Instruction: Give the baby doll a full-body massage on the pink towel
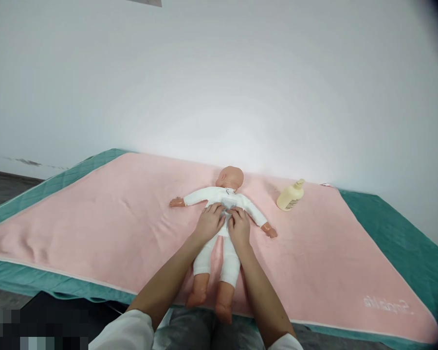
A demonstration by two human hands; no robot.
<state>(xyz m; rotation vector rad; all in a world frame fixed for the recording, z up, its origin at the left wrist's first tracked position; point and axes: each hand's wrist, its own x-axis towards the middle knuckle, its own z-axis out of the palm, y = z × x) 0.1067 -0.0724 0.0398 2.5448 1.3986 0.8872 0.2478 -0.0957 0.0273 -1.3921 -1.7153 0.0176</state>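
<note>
A baby doll [229, 178] in a white suit [200, 194] lies stretched out with its arms spread and its bare feet towards me. It seems to be face down, the head turned aside. Both my hands are at the middle of its torso. My left hand [210, 221] has its fingers bent over the fabric; my right hand [240, 224] is curled opposite it, and the fingertips nearly meet. Both appear to pinch the suit, though the grip is partly hidden. Just above the fingertips a grey patch [229, 202] shows on the torso.
A pale yellow pump bottle [290, 195] stands to the right of the doll. Under both lies a pink blanket [113, 218] over a green padded cover [394, 233]. A white wall [219, 87] rises behind the bed's far edge.
</note>
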